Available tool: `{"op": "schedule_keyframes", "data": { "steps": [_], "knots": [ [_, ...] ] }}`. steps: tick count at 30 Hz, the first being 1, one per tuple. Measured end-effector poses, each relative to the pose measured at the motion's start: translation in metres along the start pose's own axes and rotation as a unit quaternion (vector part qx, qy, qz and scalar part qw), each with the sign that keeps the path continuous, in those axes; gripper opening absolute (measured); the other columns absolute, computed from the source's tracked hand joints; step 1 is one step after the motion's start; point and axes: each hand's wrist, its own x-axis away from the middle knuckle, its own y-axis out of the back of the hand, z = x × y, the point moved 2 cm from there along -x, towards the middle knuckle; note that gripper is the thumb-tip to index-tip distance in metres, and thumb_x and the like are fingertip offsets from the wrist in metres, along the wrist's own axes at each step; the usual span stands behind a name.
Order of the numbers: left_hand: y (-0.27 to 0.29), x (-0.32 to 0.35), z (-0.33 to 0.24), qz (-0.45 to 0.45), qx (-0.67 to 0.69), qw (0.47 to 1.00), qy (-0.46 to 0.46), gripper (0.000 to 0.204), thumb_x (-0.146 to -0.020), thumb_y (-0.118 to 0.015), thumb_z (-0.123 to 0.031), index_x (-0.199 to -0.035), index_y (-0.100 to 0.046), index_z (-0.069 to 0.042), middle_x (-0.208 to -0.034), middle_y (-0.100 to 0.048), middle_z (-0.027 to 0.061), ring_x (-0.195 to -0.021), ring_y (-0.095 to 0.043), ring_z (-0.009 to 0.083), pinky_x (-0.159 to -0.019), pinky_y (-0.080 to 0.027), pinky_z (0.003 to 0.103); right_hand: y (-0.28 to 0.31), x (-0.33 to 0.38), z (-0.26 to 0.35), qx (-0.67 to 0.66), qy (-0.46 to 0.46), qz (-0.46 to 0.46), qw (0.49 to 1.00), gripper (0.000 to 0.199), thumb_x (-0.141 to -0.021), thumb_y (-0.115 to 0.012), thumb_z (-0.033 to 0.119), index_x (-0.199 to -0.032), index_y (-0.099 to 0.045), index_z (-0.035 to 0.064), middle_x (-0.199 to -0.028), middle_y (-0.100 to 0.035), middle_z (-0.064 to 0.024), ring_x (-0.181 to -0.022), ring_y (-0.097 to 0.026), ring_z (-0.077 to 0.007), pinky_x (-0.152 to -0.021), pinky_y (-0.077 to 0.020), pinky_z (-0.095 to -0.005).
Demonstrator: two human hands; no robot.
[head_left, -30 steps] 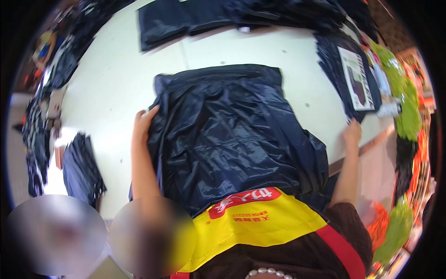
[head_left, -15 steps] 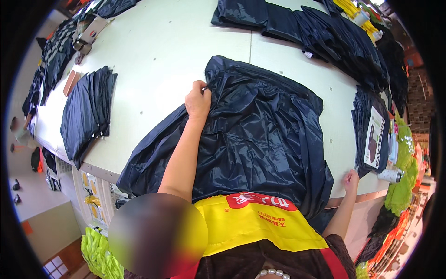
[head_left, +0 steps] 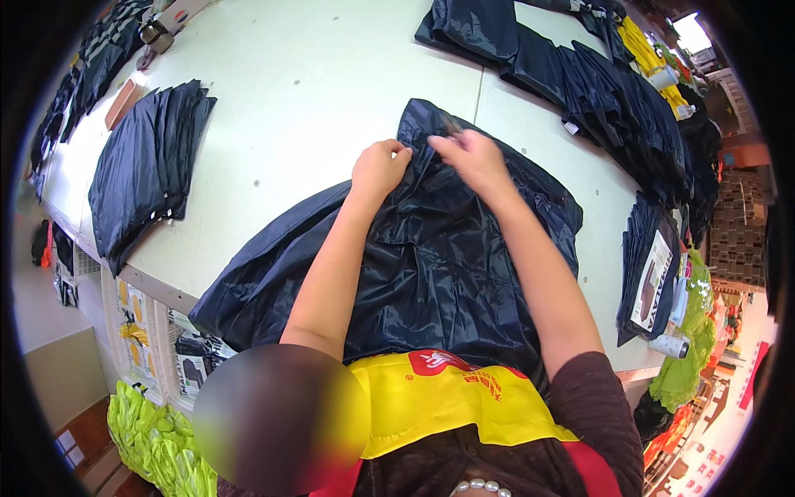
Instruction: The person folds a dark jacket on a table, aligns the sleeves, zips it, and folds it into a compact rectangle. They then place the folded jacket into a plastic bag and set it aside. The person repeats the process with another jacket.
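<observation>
A shiny dark navy garment (head_left: 447,257), crumpled and spread out, covers the table in front of me and reaches down to my yellow apron. At its upper left edge, my left hand (head_left: 378,171) is closed, pinching the fabric between thumb and fingertips. Just to the right, my right hand (head_left: 482,166) hovers over the garment's upper end with its fingers curled. A thin dark object, blurred, sticks up from this hand; its kind cannot be made out. The two hands' fingertips are a small gap apart.
The pale table (head_left: 290,108) bears a stack of folded navy garments (head_left: 149,174) on the left and a long row of them (head_left: 563,83) at the far right. Near the right edge lie a packaged navy pile (head_left: 650,273) and a white cylindrical container (head_left: 669,345).
My right hand has come from the table's right edge up to the garment's top, beside my left hand. The left hand still pinches the fabric. The whole view has shifted slightly.
</observation>
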Motion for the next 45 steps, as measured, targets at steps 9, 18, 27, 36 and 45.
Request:
{"op": "schedule_keyframes", "data": {
  "steps": [9, 18, 27, 36, 45],
  "knots": [
    [-0.009, -0.010, 0.036, -0.016, 0.248, 0.963, 0.104, 0.032, -0.087, -0.060, -0.020, -0.108, -0.061, 0.004, -0.091, -0.065, 0.0083, -0.074, -0.062, 0.0155, -0.057, -0.047, 0.029, -0.053, -0.004, -0.026, -0.184, -0.086, 0.078, 0.976, 0.024, -0.076, -0.071, 0.014, -0.091, -0.061, -0.0013, -0.083, -0.063, -0.0040, -0.073, -0.056, -0.0091, -0.066, -0.0452, -0.0232],
    [-0.011, -0.022, 0.035, 0.027, 0.401, 0.905, 0.143, 0.021, -0.088, -0.059, -0.021, -0.097, -0.064, -0.002, -0.082, -0.064, 0.0029, -0.062, -0.053, 0.0066, -0.050, -0.037, 0.019, -0.056, -0.002, -0.032, -0.165, -0.024, 0.067, 0.984, 0.026, -0.076, -0.071, 0.018, -0.091, -0.061, -0.0013, -0.080, -0.063, -0.0038, -0.071, -0.055, -0.0094, -0.066, -0.0451, -0.0236],
    [-0.015, -0.020, 0.036, 0.002, 0.441, 0.884, 0.154, 0.024, -0.092, -0.053, -0.023, -0.098, -0.059, -0.001, -0.076, -0.057, 0.0020, -0.063, -0.053, 0.0085, -0.053, -0.043, 0.021, -0.047, -0.011, -0.015, -0.012, 0.017, 0.118, 0.993, 0.028, -0.075, -0.070, 0.021, -0.088, -0.061, -0.0024, -0.075, -0.062, -0.0091, -0.070, -0.058, -0.0135, -0.066, -0.0466, -0.0276],
    [-0.011, -0.019, 0.036, 0.046, 0.444, 0.880, 0.161, 0.020, -0.089, -0.060, -0.021, -0.099, -0.059, -0.003, -0.077, -0.059, 0.0036, -0.063, -0.056, 0.0098, -0.053, -0.047, 0.021, -0.044, -0.008, -0.009, -0.002, 0.017, 0.135, 0.991, 0.026, -0.077, -0.071, 0.018, -0.088, -0.060, -0.0019, -0.076, -0.057, -0.0013, -0.071, -0.051, -0.0074, -0.065, -0.0428, -0.0231],
    [-0.022, -0.019, 0.037, -0.030, 0.459, 0.879, 0.123, 0.012, -0.092, -0.055, -0.017, -0.094, -0.054, -0.005, -0.073, -0.059, 0.0036, -0.057, -0.056, 0.0093, -0.049, -0.045, 0.021, -0.025, -0.024, 0.028, 0.293, 0.160, 0.091, 0.938, 0.031, -0.092, -0.048, 0.031, -0.089, -0.060, 0.0024, -0.086, -0.062, -0.0168, -0.081, -0.060, -0.0351, -0.072, -0.0471, -0.0401]
  ]
}}
